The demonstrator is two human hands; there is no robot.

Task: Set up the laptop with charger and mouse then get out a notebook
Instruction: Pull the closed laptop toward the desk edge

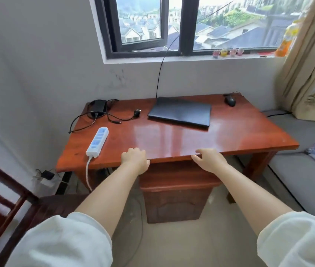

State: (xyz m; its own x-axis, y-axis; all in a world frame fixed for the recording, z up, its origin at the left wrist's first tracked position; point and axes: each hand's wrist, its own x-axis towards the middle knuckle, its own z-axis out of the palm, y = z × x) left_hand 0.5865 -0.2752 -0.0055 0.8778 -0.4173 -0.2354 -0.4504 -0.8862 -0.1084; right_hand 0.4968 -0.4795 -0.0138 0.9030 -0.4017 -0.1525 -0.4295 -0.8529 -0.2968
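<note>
A closed dark laptop (pixel 179 111) lies flat at the back middle of the red-brown wooden table (pixel 172 137). The black charger brick (pixel 98 106) with its tangled cable and loose plug (pixel 137 112) sits at the back left. A black mouse (pixel 230 101) rests at the back right corner. A white and blue power strip (pixel 97 142) lies near the front left edge. My left hand (pixel 135 160) and my right hand (pixel 209 160) both rest on the table's front edge, holding nothing. No notebook is in view.
A dark wooden cabinet (pixel 175 191) stands under the table. A grey sofa (pixel 305 174) with a checked cloth is on the right, a wooden chair frame (pixel 2 201) on the left. Small figures (pixel 228 52) and a bottle stand on the windowsill; a black cable hangs down from it.
</note>
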